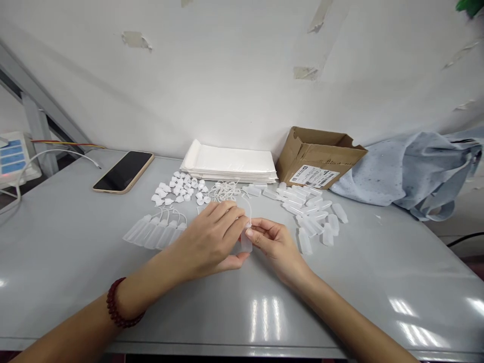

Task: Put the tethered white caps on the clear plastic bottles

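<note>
A small translucent plastic bottle (246, 245) stands upright between both hands at the middle of the table, with a thin white strap (249, 204) arching above its neck. My left hand (214, 234) closes on it from the left, fingers near the top and thumb by the base. From the right, my right hand (278, 247) pinches the bottle near its neck. Several similar bottles with straps (155, 233) lie in a row left of my left hand. Beyond the hands are a pile of white caps (182, 187) and a tangle of white straps (224, 191).
Many loose bottles (308, 209) lie to the right. Behind stand a stack of white packets (234, 162) and an open cardboard box (321, 159) against the wall. A phone (123, 172) rests at left; a light blue cloth bag (393, 169) sits at right.
</note>
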Motion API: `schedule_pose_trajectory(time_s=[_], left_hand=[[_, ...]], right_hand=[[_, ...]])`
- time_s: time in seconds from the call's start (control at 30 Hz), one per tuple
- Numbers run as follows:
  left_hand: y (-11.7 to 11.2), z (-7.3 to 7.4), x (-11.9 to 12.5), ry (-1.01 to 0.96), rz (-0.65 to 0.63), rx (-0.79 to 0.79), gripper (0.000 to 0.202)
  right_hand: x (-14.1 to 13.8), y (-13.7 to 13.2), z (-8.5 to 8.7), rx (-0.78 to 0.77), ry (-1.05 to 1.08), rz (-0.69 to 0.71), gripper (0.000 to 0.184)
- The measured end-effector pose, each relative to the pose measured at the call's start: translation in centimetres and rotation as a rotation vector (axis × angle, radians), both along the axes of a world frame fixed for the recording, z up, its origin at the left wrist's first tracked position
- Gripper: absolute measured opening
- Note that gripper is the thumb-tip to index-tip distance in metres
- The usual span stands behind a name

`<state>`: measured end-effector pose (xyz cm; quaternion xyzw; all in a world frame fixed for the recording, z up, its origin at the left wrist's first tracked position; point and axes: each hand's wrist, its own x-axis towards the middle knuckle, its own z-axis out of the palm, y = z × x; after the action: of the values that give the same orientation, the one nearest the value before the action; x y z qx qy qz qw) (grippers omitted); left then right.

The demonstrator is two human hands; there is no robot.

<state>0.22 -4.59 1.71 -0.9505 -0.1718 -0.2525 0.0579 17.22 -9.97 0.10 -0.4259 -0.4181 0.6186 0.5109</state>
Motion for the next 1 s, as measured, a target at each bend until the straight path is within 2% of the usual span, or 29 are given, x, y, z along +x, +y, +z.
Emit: schedule_pose_trajectory(time_s=[0.17,0.3,0.4,0.57,0.77,1.0], left_hand=[[0.1,0.3,-0.4,-0.062,-0.019,-0.190,0.024],[0.4,0.4,-1.0,-0.101,-0.034,-0.385,0.031],[0.6,0.5,-1.3,-0.101,-0.026,-0.463,0.034],[0.8,0.5,-1.7,-0.062,-0.002,-0.491,0.031],[0.9,0.3,-2.5,0.159,0.063,-0.473,0.027],[0.6,0.8,-2.7,0.205,0.087,-0.451,0.019]], right_hand=[[0.0,-0.2,-0.1,0.042,-0.166,0.026,0.027],[-0.1,-0.4,-0.1,0.170,-0.406,0.019,0.028],[-0.2,-0.6,-0.1,0.261,-0.553,0.007,0.028],[-0.2,-0.7,-0.2,0.393,-0.642,-0.032,0.024],[-0.3,-0.7,-1.1,0.491,-0.763,-0.030,0.013],[-0.4,-0.6,-1.6,0.561,-0.881,0.107,0.028]])
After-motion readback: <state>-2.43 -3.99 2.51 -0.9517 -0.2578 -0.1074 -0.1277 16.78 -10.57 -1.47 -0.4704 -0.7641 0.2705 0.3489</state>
